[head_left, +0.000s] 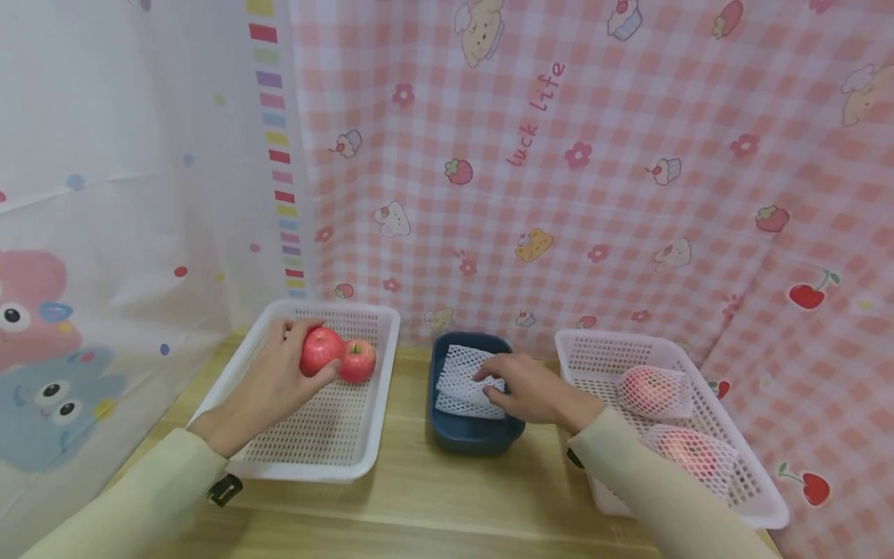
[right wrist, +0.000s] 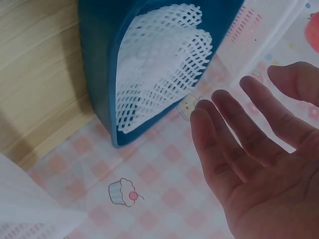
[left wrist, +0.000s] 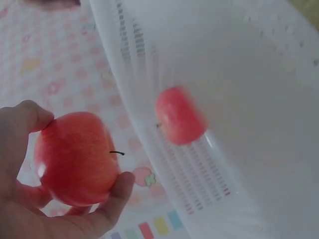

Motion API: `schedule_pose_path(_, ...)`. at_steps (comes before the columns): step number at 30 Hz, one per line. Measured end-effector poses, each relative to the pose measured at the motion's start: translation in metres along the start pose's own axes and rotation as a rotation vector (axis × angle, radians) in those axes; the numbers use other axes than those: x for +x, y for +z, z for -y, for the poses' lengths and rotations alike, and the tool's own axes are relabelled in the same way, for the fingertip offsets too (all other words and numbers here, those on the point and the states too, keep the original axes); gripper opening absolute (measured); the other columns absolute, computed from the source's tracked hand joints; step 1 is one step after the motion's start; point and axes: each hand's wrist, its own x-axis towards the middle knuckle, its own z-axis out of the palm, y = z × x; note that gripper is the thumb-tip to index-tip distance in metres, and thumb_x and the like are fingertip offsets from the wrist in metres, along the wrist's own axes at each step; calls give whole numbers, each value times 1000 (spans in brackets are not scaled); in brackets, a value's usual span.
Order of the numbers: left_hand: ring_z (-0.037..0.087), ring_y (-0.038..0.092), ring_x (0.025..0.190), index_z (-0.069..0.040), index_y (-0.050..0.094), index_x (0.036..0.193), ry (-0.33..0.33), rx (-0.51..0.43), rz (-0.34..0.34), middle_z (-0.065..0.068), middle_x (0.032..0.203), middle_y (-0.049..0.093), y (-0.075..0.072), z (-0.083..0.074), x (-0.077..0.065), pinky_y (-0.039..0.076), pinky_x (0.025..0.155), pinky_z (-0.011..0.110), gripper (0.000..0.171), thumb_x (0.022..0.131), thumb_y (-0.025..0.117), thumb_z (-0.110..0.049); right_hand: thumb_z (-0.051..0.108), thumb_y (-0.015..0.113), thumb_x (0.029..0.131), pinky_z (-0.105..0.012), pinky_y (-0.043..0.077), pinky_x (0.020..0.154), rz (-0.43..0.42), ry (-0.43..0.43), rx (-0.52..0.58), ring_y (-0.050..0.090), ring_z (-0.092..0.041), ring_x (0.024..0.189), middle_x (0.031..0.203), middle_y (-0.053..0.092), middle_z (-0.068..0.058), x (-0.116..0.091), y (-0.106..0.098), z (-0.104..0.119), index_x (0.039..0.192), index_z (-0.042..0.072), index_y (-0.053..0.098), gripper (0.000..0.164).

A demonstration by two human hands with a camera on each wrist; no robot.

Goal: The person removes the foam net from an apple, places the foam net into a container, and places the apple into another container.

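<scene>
By the left hand (head_left: 279,374), a red apple (head_left: 320,353) is gripped round its sides over the left basket (head_left: 355,472), probably so that its stem is left free, and in this basket a second apple (head_left: 359,362) is also seen. The right hand (head_left: 534,388) is held well apart, with loose and empty fingers near the white foam nets (head_left: 461,382), which are laid flat in the navy tub (head_left: 475,444), perhaps for easy reach. In the right basket (head_left: 774,514), netted apples (head_left: 649,390) are placed, probably cushioned by their netting.
</scene>
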Motion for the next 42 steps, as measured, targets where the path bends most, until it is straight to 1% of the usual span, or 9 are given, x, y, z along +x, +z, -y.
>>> schedule_pose_path(10,51,70,113,13,56,153,-27,38,41,43,142,53,-7,16,25,68,98,68,73,101,89,-27,11,72,113,-56,65,112,-58,-10,-47,79,-32,130,134,84,-9,-27,-8,3,134,8,82,23)
schedule_pose_path(17,48,70,111,14,55,155,-96,17,122,43,145,52,-4,26,40,68,97,63,75,103,85,-32,9,74,112,-52,68,106,-96,-27,-36,81,-29,126,132,85,-8,-45,-12,0,133,7,82,22)
schedule_pose_path(24,48,69,113,16,54,156,-132,14,163,43,144,53,6,42,56,67,99,62,78,101,83,-32,10,74,113,-53,68,106,-108,-32,-50,81,-30,126,133,84,-8,-59,-14,-2,133,7,81,21)
schedule_pose_path(27,49,68,108,16,56,152,-134,32,163,43,140,54,18,61,63,68,92,58,77,100,83,-34,11,75,112,-54,68,106,-123,-26,-61,81,-31,126,134,84,-9,-64,-15,-2,132,9,81,21)
schedule_pose_path(30,48,69,106,15,56,150,-145,48,182,42,137,55,26,74,66,67,89,56,75,99,83,-34,10,76,111,-44,69,96,-127,-14,-49,81,-19,109,133,84,-7,-69,-17,-3,133,11,81,23)
schedule_pose_path(32,47,69,105,14,57,149,-159,67,191,40,134,56,31,81,68,67,89,56,73,99,83,-33,10,76,111,-34,66,87,-126,-1,-30,73,-7,94,130,83,-6,-72,-18,-4,134,12,81,23)
schedule_pose_path(35,51,69,113,15,52,154,-194,62,267,42,137,54,27,73,68,66,101,64,74,101,82,-28,10,75,111,-25,57,76,-125,23,2,57,3,77,123,81,-5,-77,-20,-6,135,12,81,24)
schedule_pose_path(38,51,69,115,16,52,156,-209,78,295,42,140,55,32,77,70,65,106,66,76,101,81,-28,12,76,111,-28,60,80,-133,48,-11,62,2,84,124,82,-2,-82,-22,-8,135,14,81,25)
schedule_pose_path(42,51,67,121,18,50,159,-206,90,318,42,143,54,41,91,71,61,113,69,80,102,81,-28,14,76,111,-44,68,98,-136,78,-31,78,-15,112,135,83,-3,-87,-24,-8,136,17,81,26)
